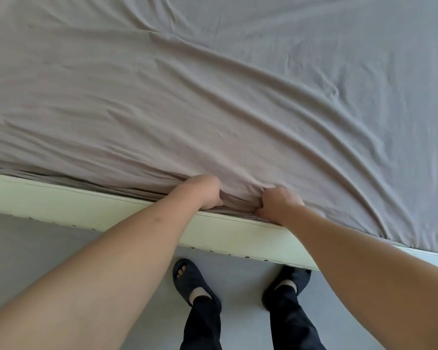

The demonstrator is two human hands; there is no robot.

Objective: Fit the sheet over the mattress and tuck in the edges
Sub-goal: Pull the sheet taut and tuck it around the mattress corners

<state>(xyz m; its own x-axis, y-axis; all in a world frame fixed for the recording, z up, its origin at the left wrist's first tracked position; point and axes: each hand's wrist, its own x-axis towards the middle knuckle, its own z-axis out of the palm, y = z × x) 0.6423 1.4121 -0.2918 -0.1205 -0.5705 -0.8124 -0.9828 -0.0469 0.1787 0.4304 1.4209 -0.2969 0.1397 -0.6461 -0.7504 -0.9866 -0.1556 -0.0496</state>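
Grey sheet (213, 84) bunched between both gripping hands (240, 198).

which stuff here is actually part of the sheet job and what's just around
Part of the job:
sheet, spread wrinkled over the mattress
left hand, gripping bunched sheet at the bed edge
right hand, gripping the same bunch
bed frame, pale rail the edge meets

Just around:
black slippers
black trousers
grey floor
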